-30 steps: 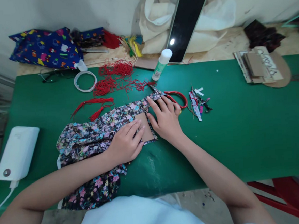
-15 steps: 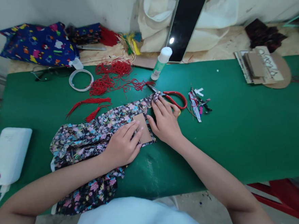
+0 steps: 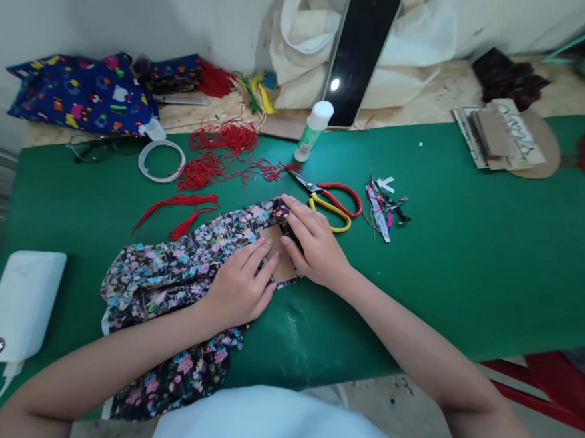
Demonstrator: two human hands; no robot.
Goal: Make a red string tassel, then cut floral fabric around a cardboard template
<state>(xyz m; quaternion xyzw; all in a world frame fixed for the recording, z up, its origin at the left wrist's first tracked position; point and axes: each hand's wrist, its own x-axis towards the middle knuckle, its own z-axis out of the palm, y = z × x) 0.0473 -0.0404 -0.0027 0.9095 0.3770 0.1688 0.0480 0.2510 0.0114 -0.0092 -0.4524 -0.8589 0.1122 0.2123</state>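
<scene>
1. head view: your right hand [image 3: 314, 247] left the scissors [image 3: 332, 198] side and folded the floral fabric [image 3: 185, 266] edge over the cardboard piece [image 3: 278, 263], pinching it.
2. your left hand [image 3: 237, 289] stayed flat, fingers open, pressing fabric on the green mat [image 3: 476, 266].

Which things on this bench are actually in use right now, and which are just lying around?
In hand:
left hand, flat on the floral cloth
right hand, folding cloth over the card piece

Lying about:
scissors
glue bottle
red thread
tassels
scraps
phone
power bank
tape ring
card stack
</scene>
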